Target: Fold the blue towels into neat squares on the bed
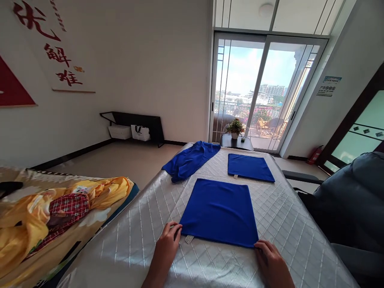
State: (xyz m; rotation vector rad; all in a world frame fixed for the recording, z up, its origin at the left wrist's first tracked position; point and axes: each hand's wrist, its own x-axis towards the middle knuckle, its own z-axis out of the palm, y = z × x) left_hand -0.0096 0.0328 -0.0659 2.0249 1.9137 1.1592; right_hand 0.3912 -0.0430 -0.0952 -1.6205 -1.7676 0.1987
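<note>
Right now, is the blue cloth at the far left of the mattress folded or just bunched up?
Bunched up. The blue cloth lies crumpled and uneven, hanging over the mattress edge.

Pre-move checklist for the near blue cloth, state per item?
1. Left hand at the near left corner of the flat square blue cloth: ok, fingers at the edge.
2. Right hand at the near right corner: ok, though grip closure cannot be told.
3. Cloth lies flat on the quilted silver mattress: ok.
4. White tag showing at the near edge: ok.
5. Apart from the smaller folded blue cloth and the crumpled blue cloth: ok.
</note>
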